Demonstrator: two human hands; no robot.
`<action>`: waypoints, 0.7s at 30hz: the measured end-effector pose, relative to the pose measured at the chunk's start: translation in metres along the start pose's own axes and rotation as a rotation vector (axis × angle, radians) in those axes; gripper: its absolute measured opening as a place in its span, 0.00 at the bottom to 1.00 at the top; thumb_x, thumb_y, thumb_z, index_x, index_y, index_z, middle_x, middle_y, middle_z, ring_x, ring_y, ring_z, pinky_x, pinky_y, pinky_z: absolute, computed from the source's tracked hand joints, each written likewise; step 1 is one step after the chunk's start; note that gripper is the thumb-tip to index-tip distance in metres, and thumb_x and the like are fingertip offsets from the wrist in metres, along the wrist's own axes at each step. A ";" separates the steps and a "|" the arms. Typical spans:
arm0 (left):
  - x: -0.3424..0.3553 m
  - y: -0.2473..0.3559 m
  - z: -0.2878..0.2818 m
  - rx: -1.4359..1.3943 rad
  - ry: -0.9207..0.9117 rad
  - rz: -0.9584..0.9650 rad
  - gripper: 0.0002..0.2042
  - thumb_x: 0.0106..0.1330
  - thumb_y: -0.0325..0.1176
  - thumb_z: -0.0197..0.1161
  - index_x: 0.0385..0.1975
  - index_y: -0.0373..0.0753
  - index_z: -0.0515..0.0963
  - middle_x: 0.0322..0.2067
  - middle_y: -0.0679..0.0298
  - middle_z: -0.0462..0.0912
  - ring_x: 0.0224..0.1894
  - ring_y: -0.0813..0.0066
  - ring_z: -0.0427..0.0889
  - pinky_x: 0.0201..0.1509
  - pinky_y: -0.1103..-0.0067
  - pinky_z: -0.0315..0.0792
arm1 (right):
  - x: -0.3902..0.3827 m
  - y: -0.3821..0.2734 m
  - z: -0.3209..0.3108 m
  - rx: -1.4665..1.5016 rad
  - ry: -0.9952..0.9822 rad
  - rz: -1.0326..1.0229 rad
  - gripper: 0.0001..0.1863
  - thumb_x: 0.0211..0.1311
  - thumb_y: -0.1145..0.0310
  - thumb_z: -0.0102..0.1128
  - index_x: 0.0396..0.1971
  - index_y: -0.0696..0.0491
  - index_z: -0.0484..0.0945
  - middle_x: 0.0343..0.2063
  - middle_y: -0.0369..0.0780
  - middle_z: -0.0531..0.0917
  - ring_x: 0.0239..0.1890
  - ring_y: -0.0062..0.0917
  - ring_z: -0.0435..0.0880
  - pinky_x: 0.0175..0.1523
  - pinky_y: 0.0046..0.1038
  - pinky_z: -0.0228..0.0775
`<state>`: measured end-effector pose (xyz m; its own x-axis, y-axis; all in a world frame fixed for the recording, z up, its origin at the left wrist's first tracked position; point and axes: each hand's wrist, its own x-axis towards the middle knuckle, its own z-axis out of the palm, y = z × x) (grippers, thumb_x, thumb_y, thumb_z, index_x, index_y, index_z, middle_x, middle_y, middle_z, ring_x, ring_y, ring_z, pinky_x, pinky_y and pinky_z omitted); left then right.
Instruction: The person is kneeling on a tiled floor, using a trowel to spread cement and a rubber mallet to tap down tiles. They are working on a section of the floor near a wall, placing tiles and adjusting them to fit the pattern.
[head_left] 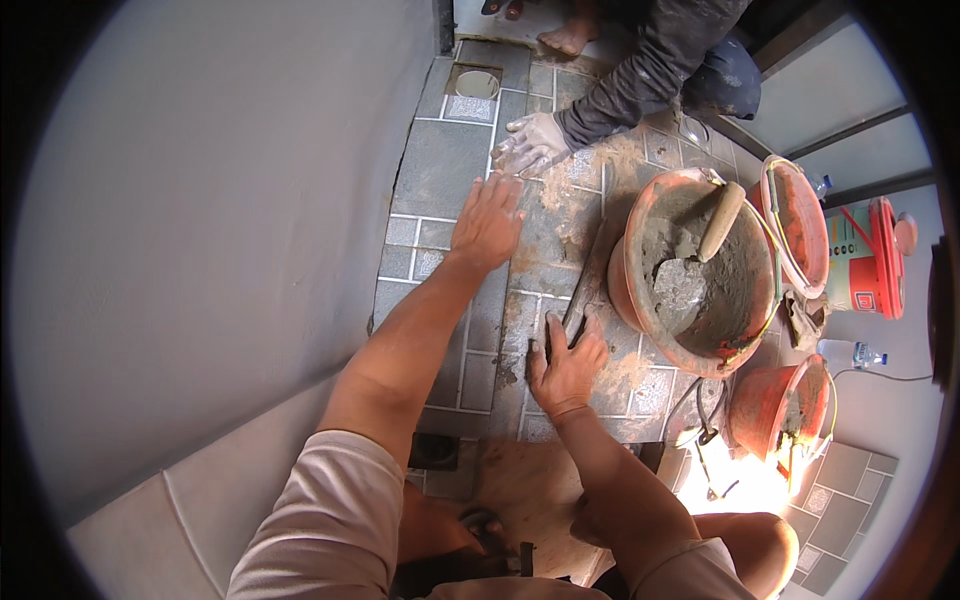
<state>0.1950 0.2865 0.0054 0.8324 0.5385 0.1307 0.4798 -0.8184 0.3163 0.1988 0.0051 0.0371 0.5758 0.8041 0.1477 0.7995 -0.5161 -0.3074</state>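
Note:
My left hand (488, 225) lies open on the grey patterned floor tiles (430, 160), fingers extended, just below a co-worker's gloved hand (532, 140), which also rests on the tiles. My right hand (568, 365) is lower and to the right, open with fingers spread on the tile surface, touching or beside the lower end of a long grey bar (598, 270). A large orange bucket (627, 285) of wet grey mortar stands right of that bar, with a wooden-handled trowel (722, 222) in it. Tan residue is smeared across the tiles near my hands.
A grey wall (200, 220) runs along the left. The co-worker (650, 70) crouches at the top. Two more orange buckets (760, 400), a white-and-red pail (860, 260), a plastic bottle (840, 353) and cables (880, 374) line the right. A round drain (476, 85) sits near the top.

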 end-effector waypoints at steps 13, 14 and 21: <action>0.072 -0.046 0.017 0.151 0.066 0.099 0.29 0.81 0.44 0.50 0.77 0.38 0.64 0.78 0.54 0.63 0.83 0.57 0.54 0.85 0.52 0.47 | 0.001 0.004 0.003 -0.022 -0.050 0.005 0.30 0.71 0.52 0.57 0.69 0.47 0.76 0.71 0.67 0.60 0.69 0.62 0.61 0.71 0.59 0.47; 0.078 -0.051 0.015 0.178 0.039 0.120 0.29 0.81 0.45 0.48 0.78 0.39 0.63 0.78 0.55 0.63 0.84 0.58 0.53 0.85 0.52 0.46 | 0.001 0.004 0.002 -0.021 -0.050 0.005 0.30 0.71 0.52 0.57 0.69 0.47 0.76 0.71 0.67 0.60 0.69 0.62 0.61 0.71 0.59 0.47; 0.110 -0.068 0.002 0.288 -0.172 0.080 0.29 0.85 0.51 0.39 0.83 0.56 0.55 0.83 0.71 0.55 0.86 0.64 0.46 0.87 0.51 0.37 | -0.002 0.005 0.006 0.051 -0.055 -0.003 0.30 0.68 0.52 0.60 0.68 0.47 0.76 0.71 0.65 0.60 0.73 0.63 0.58 0.71 0.64 0.47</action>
<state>0.2542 0.4014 -0.0035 0.8934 0.4487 -0.0232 0.4493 -0.8929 0.0299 0.2011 0.0026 0.0299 0.5624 0.8211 0.0970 0.7904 -0.4994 -0.3548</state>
